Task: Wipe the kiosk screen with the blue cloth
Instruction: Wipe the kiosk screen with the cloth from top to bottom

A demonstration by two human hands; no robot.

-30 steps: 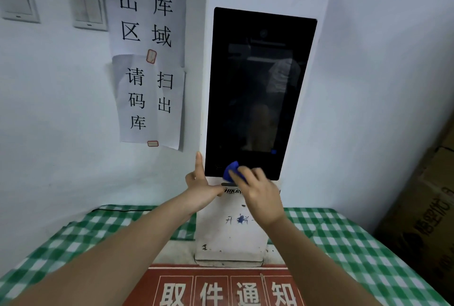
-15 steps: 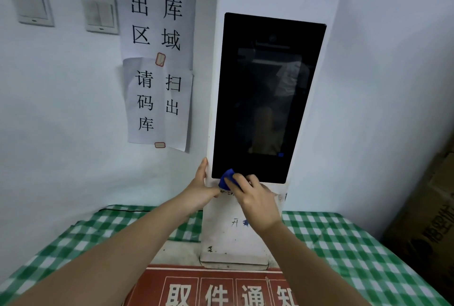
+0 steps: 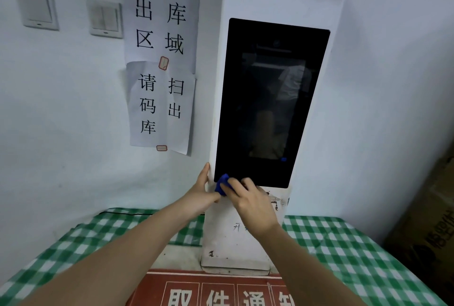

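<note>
A person's right hand (image 3: 250, 203) presses a bunched blue cloth (image 3: 222, 184) against the lower left corner of a tall black kiosk screen (image 3: 267, 99), fingers curled over the cloth and pinning it where the glass meets the white kiosk body (image 3: 228, 239). Only a small fold of the blue fabric shows past the fingertips. The left hand (image 3: 200, 195) braces the kiosk's left edge just beside that corner, its fingers straight, one pointing up along the white casing; it grasps nothing, and its thumb side lies close to the cloth.

The screen is dark and carries a faint reflection. The kiosk stands upright at the back edge of a table covered in a green-and-white checked cloth (image 3: 344, 251), against a pale wall (image 3: 61, 121). Paper notices (image 3: 161, 60) printed with large black Chinese characters hang on the wall left of the kiosk, and two white light switches (image 3: 105, 19) sit further left. At the front edge of the table lies a red sign (image 3: 216, 288) with white characters, partly cut off by the frame. A brown cardboard box (image 3: 432, 227) stands at the far right, beyond the table's right edge.
</note>
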